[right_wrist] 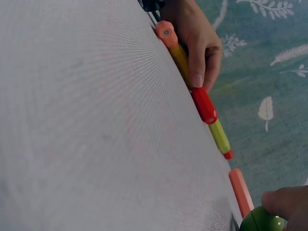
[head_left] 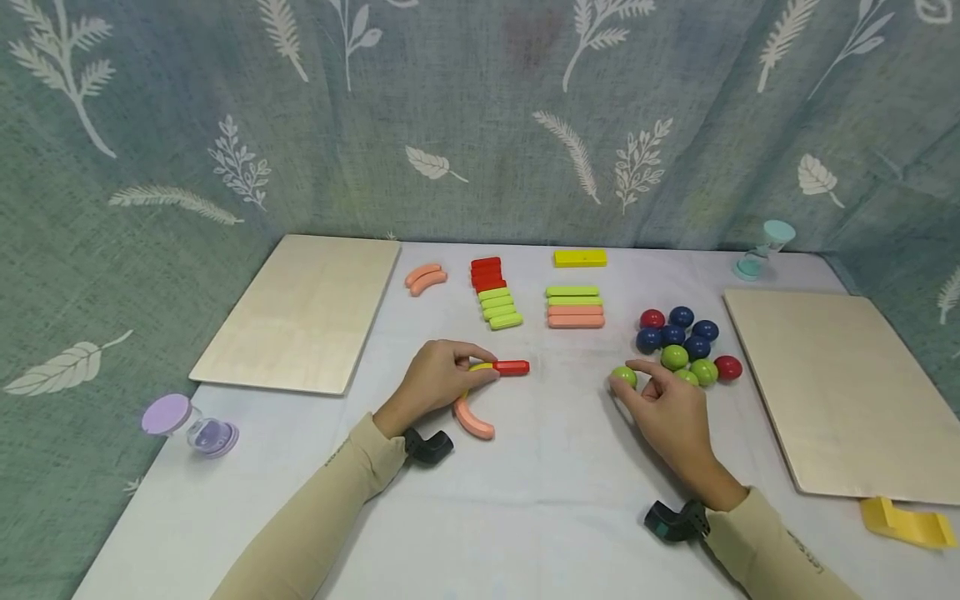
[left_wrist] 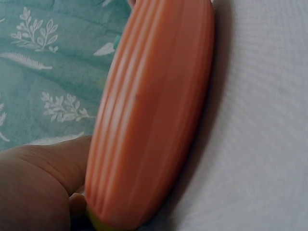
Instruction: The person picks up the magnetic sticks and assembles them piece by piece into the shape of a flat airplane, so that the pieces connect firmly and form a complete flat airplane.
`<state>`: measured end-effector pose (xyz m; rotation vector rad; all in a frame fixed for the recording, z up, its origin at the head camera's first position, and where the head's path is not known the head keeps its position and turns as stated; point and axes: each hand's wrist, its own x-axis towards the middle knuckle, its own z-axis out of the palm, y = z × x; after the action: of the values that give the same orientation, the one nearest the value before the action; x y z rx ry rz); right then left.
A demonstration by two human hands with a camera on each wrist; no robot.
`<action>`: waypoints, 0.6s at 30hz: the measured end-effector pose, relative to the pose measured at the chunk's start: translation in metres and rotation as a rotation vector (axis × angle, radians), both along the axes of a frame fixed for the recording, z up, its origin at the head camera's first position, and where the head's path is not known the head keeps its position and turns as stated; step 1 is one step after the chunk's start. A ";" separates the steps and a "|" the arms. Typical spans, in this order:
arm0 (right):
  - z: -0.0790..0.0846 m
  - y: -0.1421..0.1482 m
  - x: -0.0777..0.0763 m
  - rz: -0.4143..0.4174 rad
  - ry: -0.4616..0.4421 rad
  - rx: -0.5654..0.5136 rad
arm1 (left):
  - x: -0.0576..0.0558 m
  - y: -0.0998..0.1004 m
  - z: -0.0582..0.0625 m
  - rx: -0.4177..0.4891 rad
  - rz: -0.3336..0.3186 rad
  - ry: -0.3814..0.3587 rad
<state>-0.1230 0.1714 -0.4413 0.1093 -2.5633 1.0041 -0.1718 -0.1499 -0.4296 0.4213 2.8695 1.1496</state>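
Short red plastic stick (head_left: 513, 368), yellow plastic piece (head_left: 481, 366) and curved salmon-pink plastic piece (head_left: 474, 421) make one small chain near the middle of the frame, on the white-covered counter (head_left: 555, 508). The left hand (head_left: 438, 377) pinches the yellow piece between thumb and fingers, close to the red stick. Whether these parts are truly fastened, I cannot tell, because the fingers hide the joints. The right hand (head_left: 675, 417) holds a shiny green ball (head_left: 624, 375) in a narrow pinch, right of the centre and apart from the chain.

I judge that the work is at an early stage: only this chain seems to be started, and the ball is not yet attached to it. Beside the right hand, dark blue balls (head_left: 697, 347), red balls (head_left: 728, 368) and other green balls (head_left: 703, 372) wait in a loose group.

At the upper middle, two curved salmon-pink pieces (head_left: 429, 282), short red sticks (head_left: 487, 272), short green sticks (head_left: 498, 310), long green and salmon-pink sticks (head_left: 575, 308) and a yellow bar (head_left: 580, 259) appear unused, each kind kept together.
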 end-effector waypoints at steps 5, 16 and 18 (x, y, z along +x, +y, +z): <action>0.001 -0.002 -0.001 0.039 -0.003 -0.006 | -0.001 0.001 0.001 0.003 -0.002 -0.004; 0.005 -0.044 -0.016 0.272 -0.078 -0.058 | -0.001 0.000 0.000 -0.001 0.003 -0.022; 0.004 -0.052 -0.024 0.306 -0.063 -0.061 | -0.001 -0.001 -0.001 0.002 -0.001 -0.011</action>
<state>-0.1467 0.1194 -0.4369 0.4724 -2.6217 1.2105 -0.1732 -0.1507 -0.4308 0.4157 2.8589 1.1505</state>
